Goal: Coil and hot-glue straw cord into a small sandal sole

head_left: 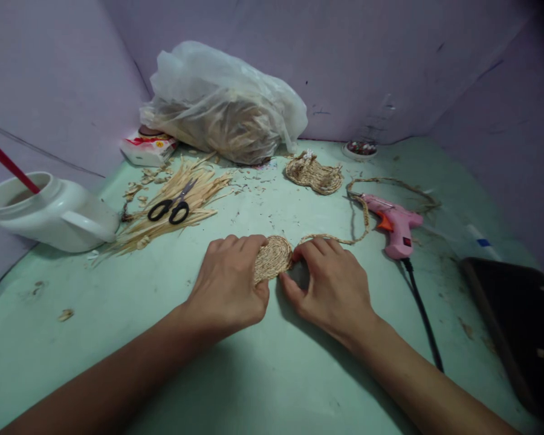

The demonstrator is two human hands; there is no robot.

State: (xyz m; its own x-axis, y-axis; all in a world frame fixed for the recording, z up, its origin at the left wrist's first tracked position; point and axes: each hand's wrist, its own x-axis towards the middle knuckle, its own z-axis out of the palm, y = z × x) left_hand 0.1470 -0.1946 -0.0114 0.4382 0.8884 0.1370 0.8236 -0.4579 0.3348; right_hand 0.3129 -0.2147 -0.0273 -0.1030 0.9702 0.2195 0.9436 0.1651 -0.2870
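A round coil of braided straw [274,258] is held upright-tilted between my hands just above the green table. My left hand [231,278] grips its left side, thumb below and fingers over the top. At the coil's right edge, my right hand [329,281] has its thumb and fingertips closed in toward the rim. From there a loose braided straw cord [330,237] runs right and loops behind a pink glue gun [392,220]. Whether the right fingers pinch the cord or the rim is partly hidden.
Black-handled scissors [172,208] lie on dry straw strips [199,187] at left, near a white jug [68,211]. A plastic bag [236,109], a finished-looking woven piece [315,173] and a bead dish [360,151] stand behind. A dark phone-like slab [517,320] lies right.
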